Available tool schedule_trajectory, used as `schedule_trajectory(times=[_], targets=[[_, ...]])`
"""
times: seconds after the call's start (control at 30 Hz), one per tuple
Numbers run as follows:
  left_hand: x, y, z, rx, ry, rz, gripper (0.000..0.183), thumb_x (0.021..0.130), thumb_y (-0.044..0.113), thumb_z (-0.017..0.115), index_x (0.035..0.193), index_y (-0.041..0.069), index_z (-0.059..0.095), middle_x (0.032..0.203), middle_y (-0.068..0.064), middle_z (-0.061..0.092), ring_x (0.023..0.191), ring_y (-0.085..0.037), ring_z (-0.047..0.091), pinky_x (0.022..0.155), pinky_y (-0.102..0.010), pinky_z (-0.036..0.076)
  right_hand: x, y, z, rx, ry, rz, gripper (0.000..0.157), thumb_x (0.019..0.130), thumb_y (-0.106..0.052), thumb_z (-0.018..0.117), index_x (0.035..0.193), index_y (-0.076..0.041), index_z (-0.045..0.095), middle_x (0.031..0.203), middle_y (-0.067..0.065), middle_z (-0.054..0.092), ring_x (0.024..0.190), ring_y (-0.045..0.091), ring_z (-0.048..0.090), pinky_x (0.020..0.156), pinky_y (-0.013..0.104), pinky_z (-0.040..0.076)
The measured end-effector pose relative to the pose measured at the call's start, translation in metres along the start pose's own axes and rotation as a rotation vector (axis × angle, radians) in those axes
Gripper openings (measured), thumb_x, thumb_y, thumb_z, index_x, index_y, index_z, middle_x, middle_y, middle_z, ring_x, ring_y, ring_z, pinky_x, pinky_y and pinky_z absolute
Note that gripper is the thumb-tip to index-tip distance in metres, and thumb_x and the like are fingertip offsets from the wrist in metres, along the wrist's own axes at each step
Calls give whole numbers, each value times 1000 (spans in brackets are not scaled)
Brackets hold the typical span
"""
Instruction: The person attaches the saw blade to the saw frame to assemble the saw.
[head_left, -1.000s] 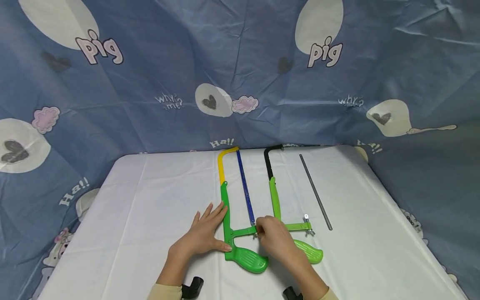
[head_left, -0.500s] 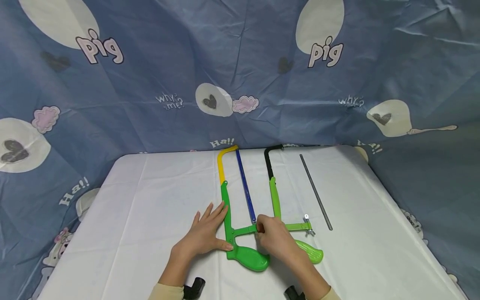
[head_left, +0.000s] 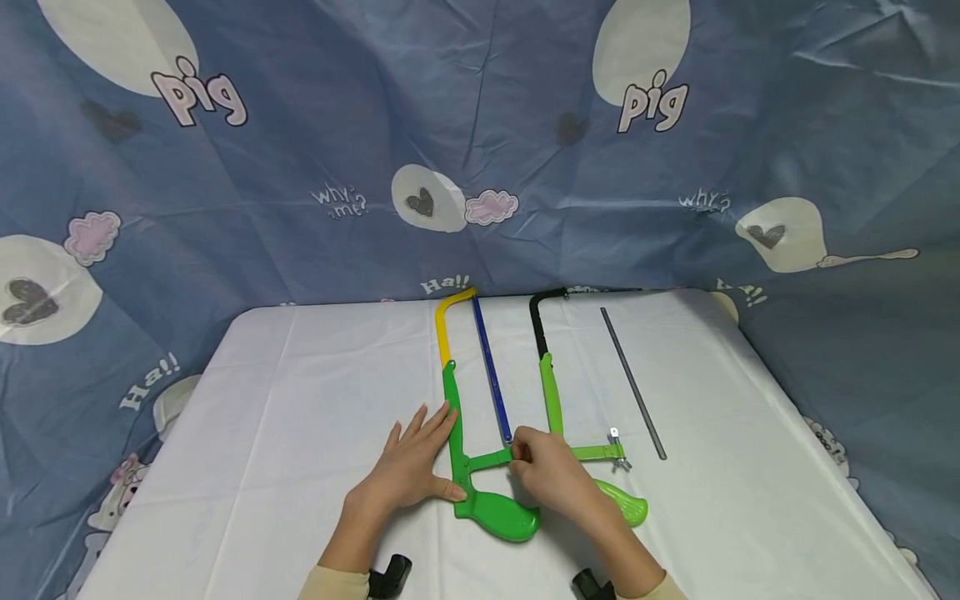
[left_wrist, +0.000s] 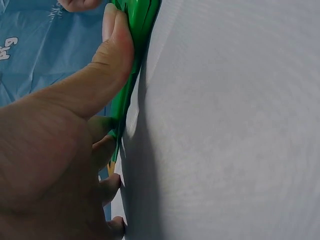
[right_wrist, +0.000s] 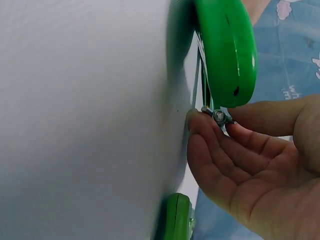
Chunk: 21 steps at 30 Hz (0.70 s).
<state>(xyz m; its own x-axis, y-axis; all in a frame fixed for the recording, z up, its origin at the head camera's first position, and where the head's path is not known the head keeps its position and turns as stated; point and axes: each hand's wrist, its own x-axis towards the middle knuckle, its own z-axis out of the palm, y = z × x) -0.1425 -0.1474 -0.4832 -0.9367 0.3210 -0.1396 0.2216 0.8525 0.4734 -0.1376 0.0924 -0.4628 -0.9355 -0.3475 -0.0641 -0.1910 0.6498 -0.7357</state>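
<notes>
I note the left hand point(head_left: 408, 473) spread against the yellow-tipped saw point(head_left: 458, 462), right hand point(head_left: 551, 475) pinching its wing nut point(right_wrist: 219, 117), the desk's point(head_left: 322, 375) side edges well away.

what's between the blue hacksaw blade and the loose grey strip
The black-and-green hacksaw frame and, lower down, the right hand, as the head view shows.

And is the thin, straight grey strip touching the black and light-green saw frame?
No, the strip lies apart on the white cloth, right of the frame.
</notes>
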Motion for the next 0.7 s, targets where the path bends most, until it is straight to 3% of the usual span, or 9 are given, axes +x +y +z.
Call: schedule_trajectory(times=[0.33,0.7], targets=[[1,-1,2,-13,8,-7,123,58,60,86,158,19,28,167,-1,21,156,-35,11,120,-68,8,0,5,-2,22,-4,-8,14,87,-2,68,79,-10,58,68,-3,53,62,11,47,53,22,38],[0,0,1,-19,9,-3,123,58,59,86,158,20,28,167,-2,20,156,-36,10,120,-68,8,1,11,-4,141,-38,17,9,90,2,61,88,-7,61,78,5,67,68,11,59,56,23,48]])
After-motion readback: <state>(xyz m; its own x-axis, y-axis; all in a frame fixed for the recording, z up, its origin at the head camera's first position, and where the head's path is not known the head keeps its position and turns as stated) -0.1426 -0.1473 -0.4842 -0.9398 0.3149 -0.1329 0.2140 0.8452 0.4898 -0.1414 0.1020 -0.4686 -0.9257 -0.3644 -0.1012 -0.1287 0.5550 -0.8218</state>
